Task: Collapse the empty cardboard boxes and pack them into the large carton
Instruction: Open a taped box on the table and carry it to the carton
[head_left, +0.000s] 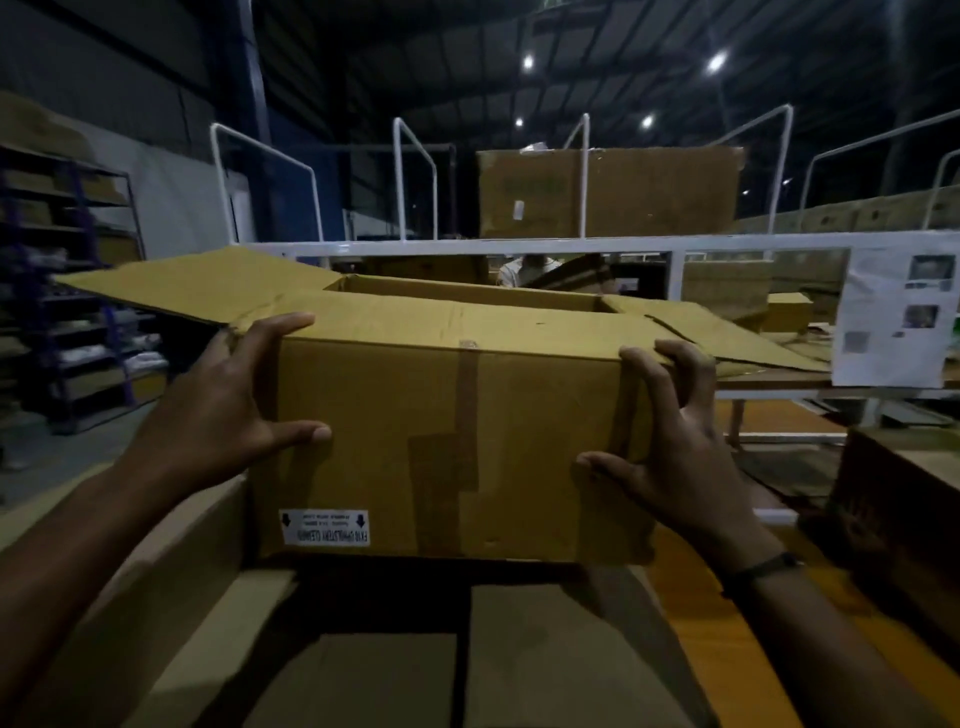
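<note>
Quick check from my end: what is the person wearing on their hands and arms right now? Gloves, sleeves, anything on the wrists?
No gloves: both the left hand and right hand are bare. No sleeves show on either forearm. The only thing worn is a thin dark band around the right wrist.

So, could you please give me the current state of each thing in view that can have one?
Cardboard box: still erect, not collapsed, top flaps open, held up between both hands.
Left hand: gripping the box's left end.
Right hand: gripping the box's right end.
Tape strip: still stuck on the near face.
Large carton: open below the box.
</note>
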